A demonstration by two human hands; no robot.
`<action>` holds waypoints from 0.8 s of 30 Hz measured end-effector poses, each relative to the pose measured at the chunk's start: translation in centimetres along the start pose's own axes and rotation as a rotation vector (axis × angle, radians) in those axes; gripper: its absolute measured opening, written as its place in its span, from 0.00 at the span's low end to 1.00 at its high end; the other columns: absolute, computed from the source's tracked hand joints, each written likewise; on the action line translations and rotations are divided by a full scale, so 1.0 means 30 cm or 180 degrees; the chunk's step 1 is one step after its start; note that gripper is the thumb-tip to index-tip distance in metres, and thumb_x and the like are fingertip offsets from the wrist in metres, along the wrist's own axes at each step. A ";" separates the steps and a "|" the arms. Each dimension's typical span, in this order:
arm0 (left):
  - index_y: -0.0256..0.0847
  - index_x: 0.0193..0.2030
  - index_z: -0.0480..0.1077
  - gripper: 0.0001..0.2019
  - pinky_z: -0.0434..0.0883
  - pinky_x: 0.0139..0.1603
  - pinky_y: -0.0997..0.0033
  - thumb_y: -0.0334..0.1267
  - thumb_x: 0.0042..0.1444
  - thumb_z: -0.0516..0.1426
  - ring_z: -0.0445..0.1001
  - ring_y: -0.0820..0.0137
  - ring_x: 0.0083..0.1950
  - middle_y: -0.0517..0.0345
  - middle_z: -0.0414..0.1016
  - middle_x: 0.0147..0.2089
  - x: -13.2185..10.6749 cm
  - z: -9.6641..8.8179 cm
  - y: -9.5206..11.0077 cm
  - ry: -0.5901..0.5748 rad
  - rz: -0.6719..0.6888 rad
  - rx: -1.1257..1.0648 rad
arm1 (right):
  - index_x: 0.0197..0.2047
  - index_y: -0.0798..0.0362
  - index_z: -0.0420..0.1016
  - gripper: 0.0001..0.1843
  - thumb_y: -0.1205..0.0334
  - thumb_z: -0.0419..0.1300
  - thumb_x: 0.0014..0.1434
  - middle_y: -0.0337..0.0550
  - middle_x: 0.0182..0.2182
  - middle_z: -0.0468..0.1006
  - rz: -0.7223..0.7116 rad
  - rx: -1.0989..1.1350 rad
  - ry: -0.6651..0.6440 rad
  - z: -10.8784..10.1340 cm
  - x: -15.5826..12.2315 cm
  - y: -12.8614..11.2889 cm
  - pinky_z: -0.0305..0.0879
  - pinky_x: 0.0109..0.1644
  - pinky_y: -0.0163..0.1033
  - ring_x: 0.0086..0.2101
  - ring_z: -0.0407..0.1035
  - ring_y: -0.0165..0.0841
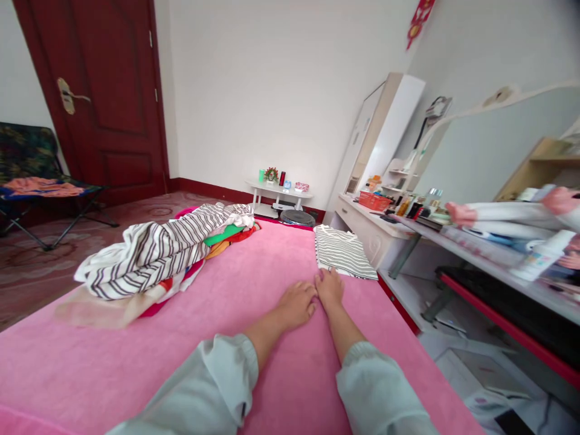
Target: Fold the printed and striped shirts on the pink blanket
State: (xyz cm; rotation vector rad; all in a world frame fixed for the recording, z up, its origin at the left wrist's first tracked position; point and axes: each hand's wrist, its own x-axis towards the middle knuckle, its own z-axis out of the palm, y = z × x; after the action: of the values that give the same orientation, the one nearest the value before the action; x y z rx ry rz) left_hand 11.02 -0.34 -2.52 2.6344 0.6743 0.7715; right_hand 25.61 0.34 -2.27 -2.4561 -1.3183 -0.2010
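Toward the back right of the pink-covered bed [272, 266] lies a black-and-white striped garment [347, 251], folded into a flat rectangle. My right hand [330, 288] rests palm down at its near edge, the fingertips touching or just beside the white hem. Left of it, my left hand [298, 304] lies on the pink cover with fingers loosely spread and nothing visible in them. The two hands nearly touch. A loose heap on the left of the bed has a crumpled striped cloth [154, 254] on top, with green, orange and red fabric [226, 234] showing beneath.
Along the right stands a dressing table [351, 211] with a red basket [374, 200], bottles and a mirror. A desk edge with a white bottle [544, 257] is nearer. Beyond the bed is a small white table [278, 188]; a folding chair [34, 157] stands far left.
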 end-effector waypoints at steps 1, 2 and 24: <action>0.41 0.46 0.70 0.11 0.61 0.57 0.62 0.35 0.55 0.54 0.65 0.63 0.53 0.53 0.70 0.50 -0.014 -0.004 0.003 0.0035 0.0057 -0.0041 | 0.56 0.50 0.69 0.22 0.56 0.49 0.61 0.52 0.62 0.60 -0.0033 0.0006 0.0047 -0.006 -0.005 0.007 0.52 0.58 0.47 0.58 0.57 0.42; 0.42 0.47 0.70 0.12 0.61 0.58 0.62 0.35 0.55 0.54 0.65 0.63 0.53 0.54 0.71 0.51 -0.025 -0.006 0.004 0.0075 0.0105 -0.0108 | 0.55 0.50 0.70 0.22 0.56 0.49 0.61 0.51 0.61 0.62 -0.0059 0.0012 0.0096 -0.012 -0.008 0.014 0.53 0.58 0.45 0.57 0.58 0.41; 0.41 0.56 0.66 0.24 0.67 0.49 0.70 0.28 0.51 0.54 0.72 0.66 0.48 0.53 0.74 0.49 0.283 0.077 -0.137 0.0611 -0.1233 -0.0465 | 0.67 0.59 0.51 0.35 0.54 0.47 0.58 0.48 0.68 0.46 -0.0109 -0.0237 0.0054 -0.004 0.046 0.049 0.59 0.51 0.48 0.55 0.55 0.45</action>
State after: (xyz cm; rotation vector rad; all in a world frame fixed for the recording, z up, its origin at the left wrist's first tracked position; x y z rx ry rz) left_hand 17.23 7.14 -2.49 2.2188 1.0941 0.9186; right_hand 27.60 0.62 -2.11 -2.4886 -1.3698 -0.2839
